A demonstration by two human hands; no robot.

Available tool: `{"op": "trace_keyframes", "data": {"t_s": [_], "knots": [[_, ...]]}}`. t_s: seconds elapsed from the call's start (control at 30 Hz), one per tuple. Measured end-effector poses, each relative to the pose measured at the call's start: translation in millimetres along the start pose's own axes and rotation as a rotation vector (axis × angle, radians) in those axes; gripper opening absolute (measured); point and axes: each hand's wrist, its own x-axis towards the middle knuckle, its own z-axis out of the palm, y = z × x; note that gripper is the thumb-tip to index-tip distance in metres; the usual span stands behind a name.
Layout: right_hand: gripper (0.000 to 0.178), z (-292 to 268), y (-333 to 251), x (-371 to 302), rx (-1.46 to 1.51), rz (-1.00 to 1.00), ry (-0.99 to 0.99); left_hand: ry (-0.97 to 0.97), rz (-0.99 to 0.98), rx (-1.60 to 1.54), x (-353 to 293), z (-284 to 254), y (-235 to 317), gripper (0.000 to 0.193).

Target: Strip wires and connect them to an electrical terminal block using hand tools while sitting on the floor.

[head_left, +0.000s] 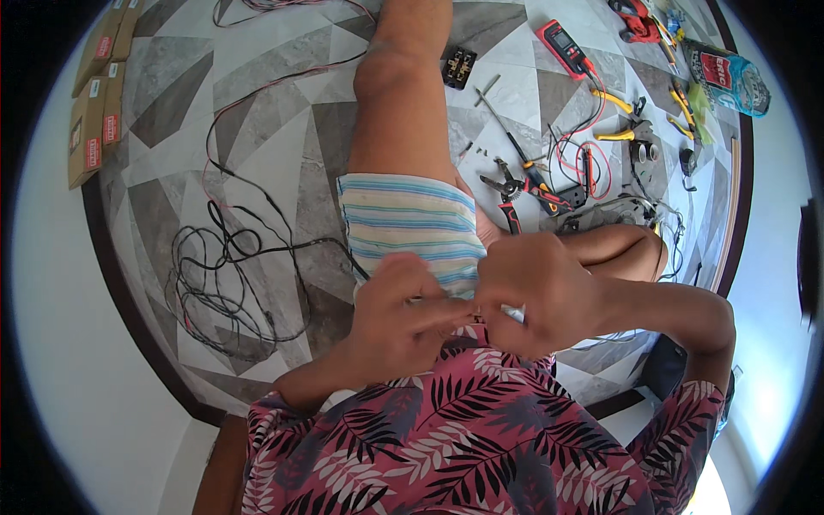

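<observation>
My left hand (pixel 395 322) and my right hand (pixel 541 296) meet above my lap, fingertips almost touching, both smeared by motion. A black cable (pixel 322 243) runs from the left into my left hand, whose fingers are closed round it. The fingers of my right hand are pinched where the two hands meet; what they hold is too small and blurred to name. Beyond my right hand, pliers with red and black handles (pixel 510 206) lie on the floor beside my leg.
The cable's loose coil (pixel 232 283) spreads on the tiled floor at left. Cardboard boxes (pixel 86 129) stand by the left wall. At right lie a red multimeter (pixel 562 49), a screwdriver (pixel 508 129) and yellow-handled pliers (pixel 616 136). A black terminal block (pixel 459 68) lies past my knee.
</observation>
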Motion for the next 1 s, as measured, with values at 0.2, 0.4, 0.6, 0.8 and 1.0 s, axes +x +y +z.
{"op": "trace_keyframes", "data": {"t_s": [0.2, 0.4, 0.6, 0.8, 1.0], "knots": [[0.006, 3.3, 31.2, -6.4, 0.497, 0.428, -0.149, 0.023, -0.229, -0.073, -6.8, 7.6, 0.2, 0.011], [0.019, -0.2, 18.7, -6.6, -0.215, -0.152, 0.477, 0.194, -0.722, -0.933, -8.4, 3.5, -4.4, 0.021], [0.034, 8.3, 19.7, 0.9, -0.892, -0.554, 0.452, 0.148, -0.744, -1.08, -9.3, 6.0, -1.0, 0.024], [0.035, 13.6, 19.0, -2.5, -0.948, -0.526, 0.464, 0.239, -0.661, -0.958, -4.7, 13.8, 9.4, 0.018], [0.011, 33.0, -2.8, -6.8, 0.338, 0.366, 0.382, 0.288, -0.063, 0.005, -14.4, 24.3, -10.1, 0.016]]}}
